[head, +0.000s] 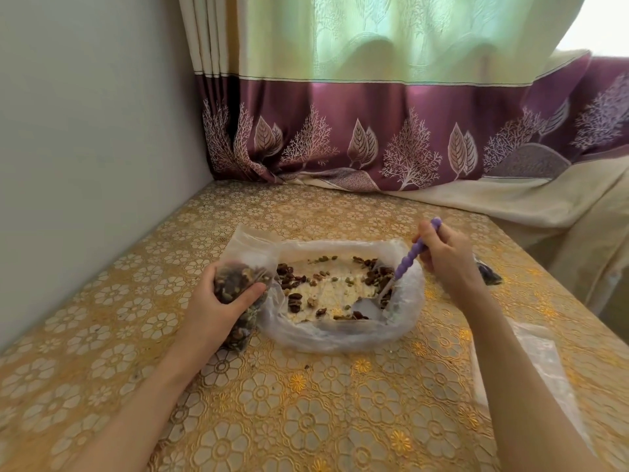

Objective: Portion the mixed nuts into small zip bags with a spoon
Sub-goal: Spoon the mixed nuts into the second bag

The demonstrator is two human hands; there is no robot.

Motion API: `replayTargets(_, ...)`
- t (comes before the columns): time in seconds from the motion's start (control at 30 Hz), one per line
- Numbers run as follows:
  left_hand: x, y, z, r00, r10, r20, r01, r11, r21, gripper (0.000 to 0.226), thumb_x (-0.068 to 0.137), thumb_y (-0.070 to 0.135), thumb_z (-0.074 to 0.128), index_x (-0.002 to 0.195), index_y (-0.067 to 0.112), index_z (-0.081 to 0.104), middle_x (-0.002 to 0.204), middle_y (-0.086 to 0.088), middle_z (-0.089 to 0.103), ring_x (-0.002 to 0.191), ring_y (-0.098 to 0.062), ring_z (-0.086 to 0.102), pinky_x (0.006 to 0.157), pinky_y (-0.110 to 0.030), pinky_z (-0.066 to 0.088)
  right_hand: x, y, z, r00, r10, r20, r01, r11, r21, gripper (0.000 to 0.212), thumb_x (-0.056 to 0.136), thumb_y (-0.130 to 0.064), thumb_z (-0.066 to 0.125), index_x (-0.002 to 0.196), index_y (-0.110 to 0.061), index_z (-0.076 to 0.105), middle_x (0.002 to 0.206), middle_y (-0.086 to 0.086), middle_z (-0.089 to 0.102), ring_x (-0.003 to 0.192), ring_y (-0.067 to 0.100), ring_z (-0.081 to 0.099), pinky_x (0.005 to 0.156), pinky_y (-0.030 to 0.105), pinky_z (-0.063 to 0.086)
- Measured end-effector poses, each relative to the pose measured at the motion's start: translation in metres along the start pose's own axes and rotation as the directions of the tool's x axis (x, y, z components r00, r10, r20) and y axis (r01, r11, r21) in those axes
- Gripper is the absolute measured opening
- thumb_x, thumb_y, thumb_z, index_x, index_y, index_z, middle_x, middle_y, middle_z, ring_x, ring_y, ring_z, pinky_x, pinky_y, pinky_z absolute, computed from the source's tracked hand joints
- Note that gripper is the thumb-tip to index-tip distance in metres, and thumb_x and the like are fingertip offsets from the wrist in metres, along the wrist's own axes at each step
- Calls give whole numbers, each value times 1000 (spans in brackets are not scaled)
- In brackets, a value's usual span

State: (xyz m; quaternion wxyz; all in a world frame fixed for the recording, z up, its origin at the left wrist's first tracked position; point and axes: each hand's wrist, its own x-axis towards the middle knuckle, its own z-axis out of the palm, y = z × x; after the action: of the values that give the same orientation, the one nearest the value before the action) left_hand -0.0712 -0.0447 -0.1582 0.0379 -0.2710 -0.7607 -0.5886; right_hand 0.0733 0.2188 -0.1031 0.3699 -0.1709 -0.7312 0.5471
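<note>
Left hand [218, 303] gripping filled zip bag [238, 294], right hand [446, 255] holding spoon [410, 260]

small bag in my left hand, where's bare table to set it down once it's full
Bare tablecloth lies left of the left hand toward the wall, and near you between both forearms. Behind the big bag toward the curtain is also free. Crowded: the right edge, with flat empty bags and a dark packet.

Big open nut bag [340, 330] blocks mid-table; wall [85, 148] hems the left.

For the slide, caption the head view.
Left hand grips a filled zip bag; right hand dips a purple spoon into the nuts.
</note>
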Motion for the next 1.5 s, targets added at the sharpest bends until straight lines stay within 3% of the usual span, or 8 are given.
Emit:
replayTargets(0.2,0,0,0,1000,1,-6,-1,1000,2,49,54,52,69,99,39,51,94,22,57,79,24,51,62,-4,39,2,3,2,987,161,19,-160,986,-51,35,97,-23,49,71,-3,60,44,-6,52,38,5,40,37,16,30)
replayTargets(0.4,0,-1,0,1000,-3,-4,3,1000,5,56,55,51,69,105,32,52,95,23,57,79,23,51,62,-4,39,3,6,-3,961,276,-15,-276,955,-112,40,97,-27,51,66,-4,61,45,1,55,34,7,44,32,15,32)
replayTargets(0.57,-1,0,0,1000,-1,-9,1,1000,6,58,55,48,70,108,29,53,95,22,56,80,23,51,62,-3,40,2,6,-5,947,319,30,-315,944,-95,40,98,-25,48,68,-1,60,55,12,61,38,11,47,32,17,32)
replayTargets(0.8,0,0,1,1000,-3,-4,3,1000,14,61,56,49,70,110,28,52,96,22,56,81,20,51,63,-6,39,0,6,-4,916,386,107,-374,919,-122,38,98,-23,49,72,1,63,63,14,63,47,14,52,38,17,37)
replayTargets(0.93,0,0,0,1000,-10,5,10,1000,-6,62,54,50,70,109,28,52,96,21,58,82,19,53,64,-8,41,-1,5,-2,893,408,189,-400,913,-80,36,98,-24,51,77,3,63,65,15,64,47,13,55,40,16,43)
replayTargets(1.13,-1,0,-1,1000,-7,26,6,1000,31,57,49,62,67,98,39,51,94,21,58,82,12,55,64,-10,38,3,10,-1,888,439,138,-452,889,73,36,98,-24,50,72,-2,62,55,8,65,43,9,56,40,14,44)
replayTargets(1.3,0,-2,1,996,-11,84,6,998,64,51,49,62,68,94,49,47,100,19,56,90,7,52,65,-12,37,4,3,5,926,377,16,-371,902,222,34,98,-22,50,72,-1,60,51,4,64,40,6,54,40,13,44)
replayTargets(1.5,2,-1,0,991,-30,134,19,996,82,52,50,59,70,95,47,48,101,21,54,91,6,50,68,-16,39,-6,-25,34,974,169,-152,-110,934,340,36,99,-21,45,73,0,59,56,7,64,44,9,55,40,15,43)
